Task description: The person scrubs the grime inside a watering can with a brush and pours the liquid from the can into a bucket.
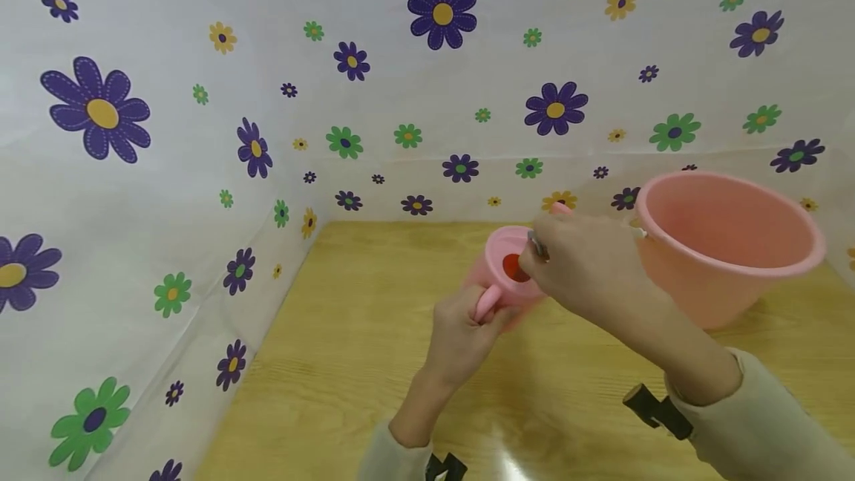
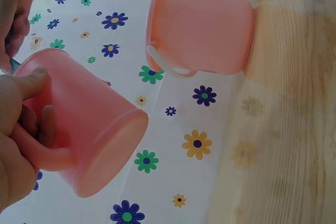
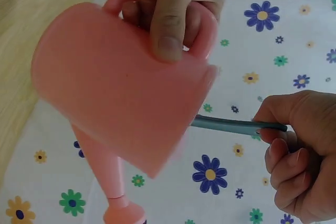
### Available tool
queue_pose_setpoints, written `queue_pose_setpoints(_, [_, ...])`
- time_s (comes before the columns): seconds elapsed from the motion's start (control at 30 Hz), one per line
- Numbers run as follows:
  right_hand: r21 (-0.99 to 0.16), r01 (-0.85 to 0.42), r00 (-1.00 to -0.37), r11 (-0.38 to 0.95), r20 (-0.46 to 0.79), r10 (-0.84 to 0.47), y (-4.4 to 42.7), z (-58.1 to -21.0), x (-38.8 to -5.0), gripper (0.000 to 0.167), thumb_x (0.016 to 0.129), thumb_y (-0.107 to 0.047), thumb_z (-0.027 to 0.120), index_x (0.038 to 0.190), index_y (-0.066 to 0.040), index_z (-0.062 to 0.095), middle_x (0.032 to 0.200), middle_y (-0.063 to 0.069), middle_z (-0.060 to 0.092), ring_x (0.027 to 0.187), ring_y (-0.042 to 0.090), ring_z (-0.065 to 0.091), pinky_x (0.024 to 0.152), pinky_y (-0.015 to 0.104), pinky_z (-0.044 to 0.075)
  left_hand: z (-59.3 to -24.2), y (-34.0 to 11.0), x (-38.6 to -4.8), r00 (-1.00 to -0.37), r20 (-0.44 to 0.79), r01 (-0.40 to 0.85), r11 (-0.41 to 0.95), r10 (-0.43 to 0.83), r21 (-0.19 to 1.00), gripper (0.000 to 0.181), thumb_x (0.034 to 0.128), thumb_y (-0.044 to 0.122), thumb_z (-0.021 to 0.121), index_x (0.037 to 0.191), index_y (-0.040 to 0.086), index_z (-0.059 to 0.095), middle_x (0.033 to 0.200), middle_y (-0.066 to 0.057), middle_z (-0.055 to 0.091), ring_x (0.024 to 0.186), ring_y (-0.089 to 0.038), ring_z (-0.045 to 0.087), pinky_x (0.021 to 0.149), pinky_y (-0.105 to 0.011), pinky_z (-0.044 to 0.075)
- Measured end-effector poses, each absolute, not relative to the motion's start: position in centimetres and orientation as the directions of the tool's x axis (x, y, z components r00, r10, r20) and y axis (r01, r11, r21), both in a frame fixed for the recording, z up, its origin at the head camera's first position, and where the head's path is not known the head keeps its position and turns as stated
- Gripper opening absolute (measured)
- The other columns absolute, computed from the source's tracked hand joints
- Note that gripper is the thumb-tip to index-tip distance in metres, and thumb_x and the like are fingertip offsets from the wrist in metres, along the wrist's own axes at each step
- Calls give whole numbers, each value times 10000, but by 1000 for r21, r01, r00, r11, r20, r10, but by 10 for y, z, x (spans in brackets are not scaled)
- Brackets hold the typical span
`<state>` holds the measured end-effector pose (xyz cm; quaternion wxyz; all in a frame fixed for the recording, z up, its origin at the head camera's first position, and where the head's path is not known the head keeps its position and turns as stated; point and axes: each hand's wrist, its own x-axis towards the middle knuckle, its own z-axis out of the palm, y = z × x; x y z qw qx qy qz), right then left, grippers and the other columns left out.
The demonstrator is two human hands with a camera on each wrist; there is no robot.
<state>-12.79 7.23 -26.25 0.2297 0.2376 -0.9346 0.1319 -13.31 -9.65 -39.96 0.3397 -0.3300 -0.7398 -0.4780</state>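
Flowery backdrop [image 1: 394, 95], wood counter [image 1: 361, 340]. Pink watering can [image 3: 121, 87] is tilted right of frame center, left hand [image 1: 462, 338] curled round its handle, right hand [image 1: 591, 262] pinching a teal-gray tool [image 3: 223, 125] at its mouth.

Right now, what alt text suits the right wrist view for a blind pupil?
A person's left hand grips a pink watering can by its handle, while the right hand holds a slim teal tool, its far end hidden by the can. Behind is a white flower-print sheet.

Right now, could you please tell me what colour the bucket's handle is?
The handle is off-white, clearest in the left wrist view.
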Motion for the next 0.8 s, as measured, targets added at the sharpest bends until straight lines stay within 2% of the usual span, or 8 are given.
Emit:
queue_pose_setpoints(0.2, [-291,-457,-864,841,370,-341,86,-279,-132,345,857,-114,581,588,-164,370,537,-65,274,468,105,259,452,264,215,-401,-93,-135,-522,817,828,374,245,417,472,737,61,859,656,104,395,610,0,378,593,-51,338,549,-113,284])
queue_pose_setpoints(0.4, [-316,-442,-853,840,439,-283,97,-293,-130,344,858,-149,602,595,-155,381,525,-61,283,452,117,266,433,266,196,-403,-90,-138,-486,820,843,411,304,348,443,718,75,863,681,92,422,624,-5,388,602,-79,349,561,-136,297])
queue_pose_setpoints(0.63, [-419,-407,-879,812,421,-223,100,-301,-127,320,870,-137,594,601,-141,420,523,-53,324,465,117,304,440,256,217,-409,-91,-141,-423,850,853,454,313,257,483,702,110,867,663,107,386,620,7,366,599,-79,333,561,-141,280])
queue_pose_setpoints(0.7, [-446,-406,-871,798,452,-191,102,-305,-125,211,885,-123,596,688,-94,529,528,-41,353,458,112,309,436,250,225,-410,-91,-141,-420,854,852,457,308,254,468,701,118,865,676,109,398,628,9,364,600,-81,334,558,-146,285])
queue_pose_setpoints(0.77, [-494,-424,-862,759,478,-170,102,-312,-126,78,898,-90,600,846,-43,635,544,-31,387,448,101,314,426,241,242,-411,-93,-142,-431,849,850,455,306,267,459,709,120,862,690,108,404,638,7,366,607,-87,339,564,-152,294])
queue_pose_setpoints(0.8, [-531,-435,-861,727,482,-163,103,-317,-126,72,909,-75,605,927,-32,660,553,-30,411,440,95,329,415,238,264,-411,-94,-142,-437,845,850,448,309,276,457,712,122,858,692,108,401,640,7,367,608,-87,338,568,-152,292])
